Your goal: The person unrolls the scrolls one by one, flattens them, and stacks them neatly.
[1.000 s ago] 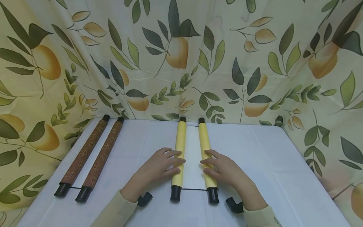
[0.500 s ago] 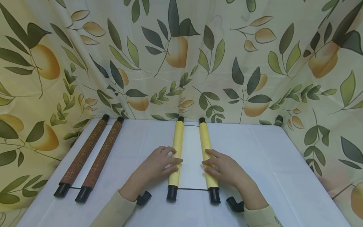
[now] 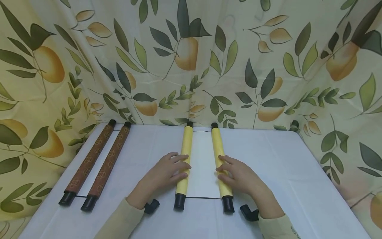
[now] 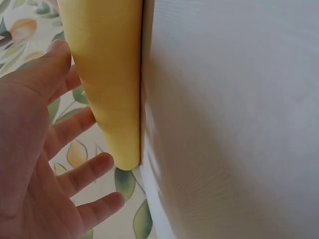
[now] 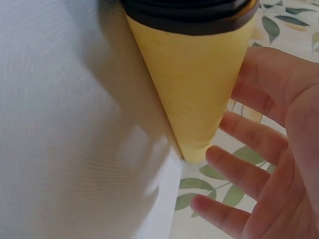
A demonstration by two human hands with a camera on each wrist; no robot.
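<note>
A yellow scroll lies on the table, its left roller (image 3: 184, 142) and right roller (image 3: 218, 142) standing apart with a strip of white sheet (image 3: 203, 166) between them. Black caps end both rollers, and thin dark lines cross the strip near and far. Spread fingers of my left hand (image 3: 167, 171) rest on the left roller from its outer side. From the right, my right hand (image 3: 240, 174) touches the other roller with loosely extended fingers. In the wrist views, the left thumb (image 4: 56, 62) and right thumb (image 5: 264, 69) lie along the yellow rollers without wrapping round them.
A brown patterned scroll (image 3: 111, 154) with black ends lies slanted at the left of the white-covered table (image 3: 277, 159). Behind the table hangs a leaf-and-fruit print cloth (image 3: 226, 66). Black curved pieces (image 3: 152, 206) sit by both wrists.
The two yellow rollers have moved apart, the left one leftward and the right one rightward, each with its hand. More white sheet shows between them. The brown scroll stays put.
</note>
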